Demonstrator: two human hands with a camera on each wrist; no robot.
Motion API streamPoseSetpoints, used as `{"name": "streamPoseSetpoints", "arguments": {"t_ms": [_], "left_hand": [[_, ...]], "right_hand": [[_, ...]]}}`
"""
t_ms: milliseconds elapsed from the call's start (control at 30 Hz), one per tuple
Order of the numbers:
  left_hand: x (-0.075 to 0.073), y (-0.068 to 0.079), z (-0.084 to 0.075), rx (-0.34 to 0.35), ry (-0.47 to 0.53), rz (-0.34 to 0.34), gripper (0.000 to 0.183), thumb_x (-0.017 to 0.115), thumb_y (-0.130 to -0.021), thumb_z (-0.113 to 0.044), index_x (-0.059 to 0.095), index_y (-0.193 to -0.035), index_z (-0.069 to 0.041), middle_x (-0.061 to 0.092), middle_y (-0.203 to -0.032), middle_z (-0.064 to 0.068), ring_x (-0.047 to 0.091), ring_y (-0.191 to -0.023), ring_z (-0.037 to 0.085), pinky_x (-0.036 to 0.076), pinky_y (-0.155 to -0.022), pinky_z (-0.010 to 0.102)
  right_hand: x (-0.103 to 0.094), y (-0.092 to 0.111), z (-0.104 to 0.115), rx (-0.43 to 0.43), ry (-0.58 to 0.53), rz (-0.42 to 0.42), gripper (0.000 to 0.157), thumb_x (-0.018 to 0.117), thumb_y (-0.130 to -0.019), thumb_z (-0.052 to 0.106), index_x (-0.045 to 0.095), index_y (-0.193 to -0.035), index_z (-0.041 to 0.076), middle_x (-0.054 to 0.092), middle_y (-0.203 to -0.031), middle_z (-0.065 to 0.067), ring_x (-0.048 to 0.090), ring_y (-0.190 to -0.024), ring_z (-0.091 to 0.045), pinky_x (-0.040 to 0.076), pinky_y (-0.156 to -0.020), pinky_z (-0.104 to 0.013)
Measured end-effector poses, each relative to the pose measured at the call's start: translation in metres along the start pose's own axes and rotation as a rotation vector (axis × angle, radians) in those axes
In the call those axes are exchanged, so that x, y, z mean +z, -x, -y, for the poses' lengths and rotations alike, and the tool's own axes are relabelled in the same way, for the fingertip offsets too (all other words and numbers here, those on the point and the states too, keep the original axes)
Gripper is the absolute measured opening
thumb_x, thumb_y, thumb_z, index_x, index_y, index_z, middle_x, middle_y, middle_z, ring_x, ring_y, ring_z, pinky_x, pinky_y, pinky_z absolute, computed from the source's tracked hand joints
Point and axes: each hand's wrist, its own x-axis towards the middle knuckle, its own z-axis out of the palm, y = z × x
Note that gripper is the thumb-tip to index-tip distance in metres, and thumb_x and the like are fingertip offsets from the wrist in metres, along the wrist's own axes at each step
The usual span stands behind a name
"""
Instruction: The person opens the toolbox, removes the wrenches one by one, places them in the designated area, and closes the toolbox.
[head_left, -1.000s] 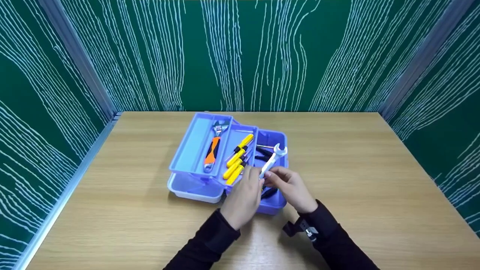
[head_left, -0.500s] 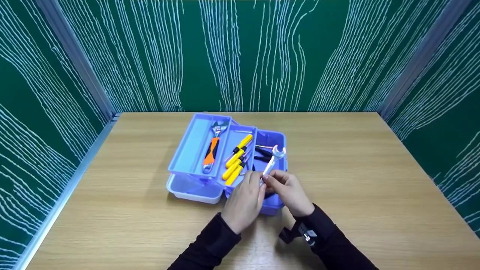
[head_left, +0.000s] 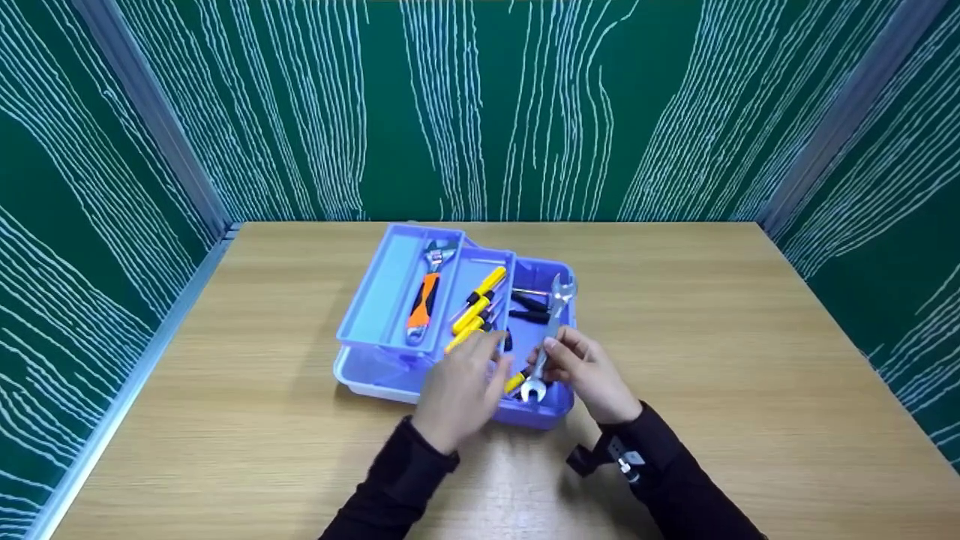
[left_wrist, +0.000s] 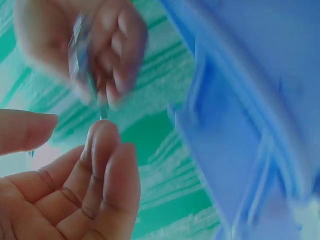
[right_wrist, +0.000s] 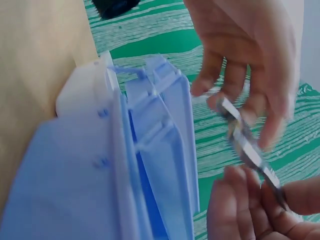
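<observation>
My right hand (head_left: 592, 371) pinches a silver open-end wrench (head_left: 555, 319) at its middle, above the right part of a purple toolbox (head_left: 552, 420). Both open ends show, one pointing away and one toward me. In the right wrist view the wrench (right_wrist: 245, 145) slants up from thumb and fingers, a little blurred. Left of it, my left hand (head_left: 459, 386) hovers over the toolbox's front with nothing in its fingers. The left wrist view has this hand's fingers (left_wrist: 120, 180) loosely extended, fingertips close to the wrench's lower end.
An adjustable wrench (head_left: 424, 300) with an orange and black handle lies in the top tray (head_left: 382, 285). Several yellow-handled screwdrivers (head_left: 474, 311) lie in the middle tray. Black-handled tools (head_left: 529, 307) sit in the deep bottom. The wooden table (head_left: 712, 337) ends at green patterned walls (head_left: 645, 112).
My left hand has let go of the wrench's near end and moved left. The right hand keeps the wrench, now turned more upright in view with both ends showing.
</observation>
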Motion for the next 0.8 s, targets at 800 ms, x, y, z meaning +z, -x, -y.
{"name": "streamPoseSetpoints", "arguments": {"t_ms": [800], "left_hand": [[-0.069,0.003,0.119,-0.544,-0.022,-0.134,0.045,0.055,-0.097,-0.019,0.054,-0.133,0.009,0.058,-0.131,0.029,0.059,-0.116,0.045,0.047,-0.099,0.054]], "right_hand": [[-0.098,-0.024,0.012,0.052,0.267,-0.267,0.021,0.027,-0.106,0.013,0.044,-0.097,0.004,0.044,-0.072,0.006,0.038,-0.054,-0.002,0.033,-0.046,-0.016]]}}
